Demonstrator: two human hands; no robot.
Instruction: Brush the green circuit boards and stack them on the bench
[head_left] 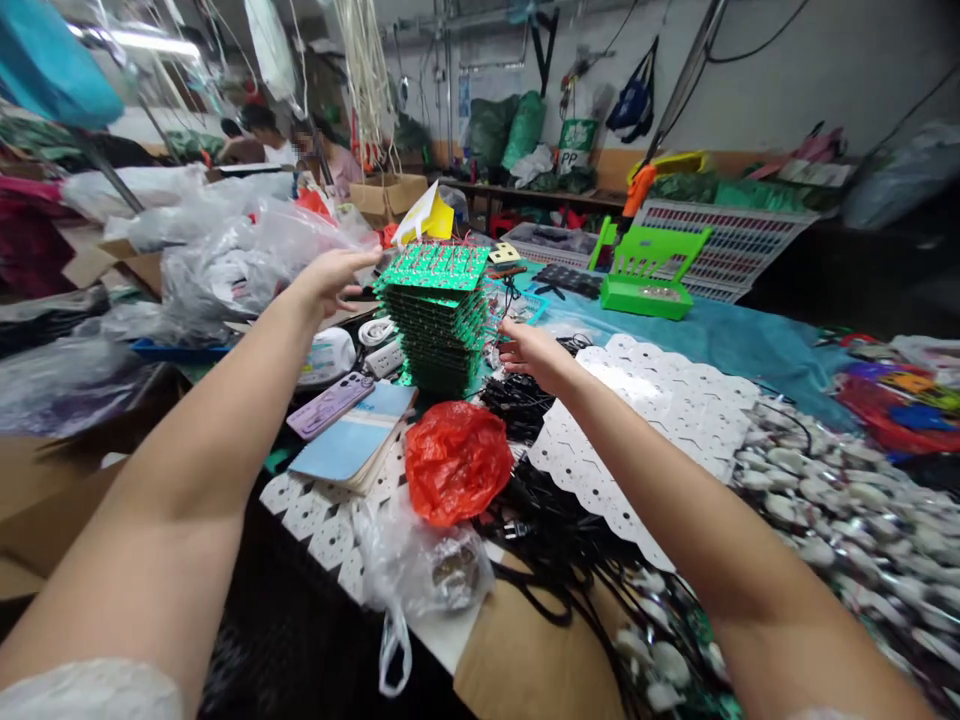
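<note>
A tall stack of green circuit boards [439,320] stands on the table between my two hands, its top sheet [435,265] carrying red wires. My left hand [337,280] is open at the stack's upper left, fingers stretched toward it. On the other side, lower down, my right hand [532,352] is open too, fingertips close to the boards' right edge. Whether either hand touches the stack I cannot tell. In front lie a blue notebook [352,430], a purple phone [330,403] and a crumpled red plastic bag [457,462].
White perforated sheets [645,410] lie right of the stack over black cables [555,540]. Many white round parts [847,520] are heaped at the right. A green chair-shaped holder [649,275] stands behind. Clear plastic bags [232,260] crowd the left. People sit far back left.
</note>
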